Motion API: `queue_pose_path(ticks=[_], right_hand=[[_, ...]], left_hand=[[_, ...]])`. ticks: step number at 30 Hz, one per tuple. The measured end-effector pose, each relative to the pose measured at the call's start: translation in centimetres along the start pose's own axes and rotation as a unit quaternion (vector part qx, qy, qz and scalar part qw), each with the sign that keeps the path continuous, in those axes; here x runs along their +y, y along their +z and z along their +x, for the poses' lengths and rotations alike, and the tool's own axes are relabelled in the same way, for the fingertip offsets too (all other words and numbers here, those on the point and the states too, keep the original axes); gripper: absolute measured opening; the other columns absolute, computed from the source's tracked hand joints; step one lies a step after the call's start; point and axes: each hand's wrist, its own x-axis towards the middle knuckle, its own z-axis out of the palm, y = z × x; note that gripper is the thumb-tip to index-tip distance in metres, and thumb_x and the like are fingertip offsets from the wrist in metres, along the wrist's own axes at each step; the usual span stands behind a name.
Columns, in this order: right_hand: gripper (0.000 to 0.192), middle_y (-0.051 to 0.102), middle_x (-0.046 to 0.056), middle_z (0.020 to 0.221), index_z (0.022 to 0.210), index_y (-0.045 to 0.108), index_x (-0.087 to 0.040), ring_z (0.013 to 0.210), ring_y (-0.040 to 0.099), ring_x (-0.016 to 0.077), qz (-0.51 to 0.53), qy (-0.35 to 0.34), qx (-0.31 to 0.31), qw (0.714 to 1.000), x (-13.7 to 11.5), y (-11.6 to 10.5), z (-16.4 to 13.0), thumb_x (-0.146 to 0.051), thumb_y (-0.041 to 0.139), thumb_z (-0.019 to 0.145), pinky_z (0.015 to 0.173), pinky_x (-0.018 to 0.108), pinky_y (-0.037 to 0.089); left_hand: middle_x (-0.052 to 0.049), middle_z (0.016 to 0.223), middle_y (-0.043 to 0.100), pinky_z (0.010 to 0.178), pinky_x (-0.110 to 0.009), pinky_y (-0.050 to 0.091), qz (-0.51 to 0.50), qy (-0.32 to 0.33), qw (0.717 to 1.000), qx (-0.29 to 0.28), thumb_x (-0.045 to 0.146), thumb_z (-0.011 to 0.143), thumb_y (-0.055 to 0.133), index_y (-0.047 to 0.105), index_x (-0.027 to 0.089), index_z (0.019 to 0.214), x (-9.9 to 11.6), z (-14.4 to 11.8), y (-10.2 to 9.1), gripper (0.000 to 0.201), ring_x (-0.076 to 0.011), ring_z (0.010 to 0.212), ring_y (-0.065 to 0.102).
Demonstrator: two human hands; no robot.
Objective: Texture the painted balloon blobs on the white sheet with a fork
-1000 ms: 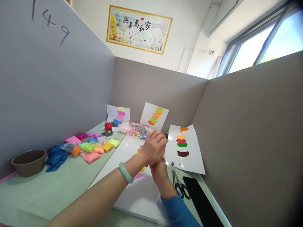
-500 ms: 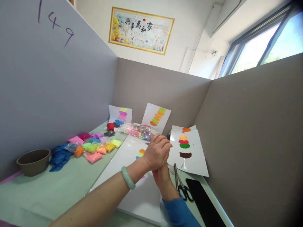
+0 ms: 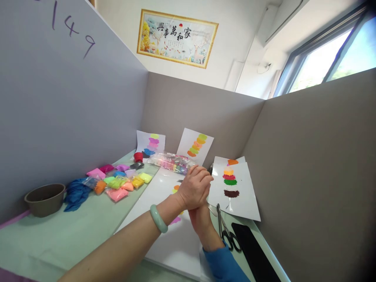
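Right now your left hand (image 3: 194,188) lies curled over your right hand (image 3: 200,217), fingers pressed together above the white board (image 3: 176,243) on the table (image 3: 58,235); whether they pinch anything, you cannot tell. Scissors (image 3: 225,229) lie just right.

Bright daylight pours in from the window (image 3: 329,58) on my right. My view bends at the edges, corners darkened; everything stays fairly sharp.
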Motion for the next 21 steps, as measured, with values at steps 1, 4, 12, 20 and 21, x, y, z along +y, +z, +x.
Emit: queue_pose_path(ticks=[1,4,12,20,21], right_hand=[[0.017,0.061,0.000,0.079,0.090,0.064,-0.025,0.082,0.059,0.0167,-0.010,0.008,-0.008,1.000,0.0,0.0,0.0,-0.037,0.063,0.078,0.072,0.031,0.055],[0.017,0.062,0.000,0.079,0.091,0.065,-0.022,0.077,0.059,0.0161,-0.019,0.000,-0.009,1.000,0.3,-0.1,0.0,-0.033,0.064,0.078,0.073,0.032,0.055],[0.033,0.064,0.000,0.105,0.109,0.062,-0.029,0.104,0.059,0.0170,0.015,-0.011,0.010,1.000,0.9,-0.3,-0.1,-0.047,0.059,0.082,0.086,0.035,0.054],[0.025,0.064,-0.001,0.100,0.104,0.064,-0.028,0.105,0.058,0.0155,0.031,-0.051,0.022,0.998,1.2,-0.9,0.2,-0.039,0.061,0.082,0.089,0.033,0.052],[0.024,0.065,0.000,0.098,0.102,0.065,-0.027,0.103,0.058,0.0164,0.028,-0.047,0.016,0.998,1.1,-0.8,0.1,-0.039,0.061,0.082,0.087,0.034,0.053]], left_hand=[[-0.008,0.101,0.064,0.106,-0.049,0.032,0.001,-0.001,1.000,0.001,0.016,0.085,0.041,0.060,0.019,0.101,-0.1,0.1,-0.1,0.025,-0.0232,0.108,0.051],[-0.008,0.100,0.064,0.106,-0.049,0.032,0.006,0.002,1.000,0.002,0.016,0.085,0.042,0.060,0.018,0.100,-0.2,0.1,-0.3,0.023,-0.0235,0.109,0.051],[-0.009,0.100,0.064,0.106,-0.050,0.032,-0.004,-0.008,1.000,0.007,0.016,0.084,0.041,0.059,0.018,0.103,0.6,-0.4,0.0,0.026,-0.0231,0.107,0.052],[-0.008,0.099,0.065,0.107,-0.049,0.031,0.005,0.006,1.000,0.002,0.015,0.083,0.042,0.059,0.018,0.102,0.6,-0.7,0.4,0.026,-0.0227,0.107,0.052],[-0.008,0.099,0.065,0.107,-0.049,0.032,0.004,0.007,1.000,0.004,0.015,0.083,0.042,0.059,0.018,0.102,0.4,-0.6,0.3,0.026,-0.0227,0.107,0.052]])
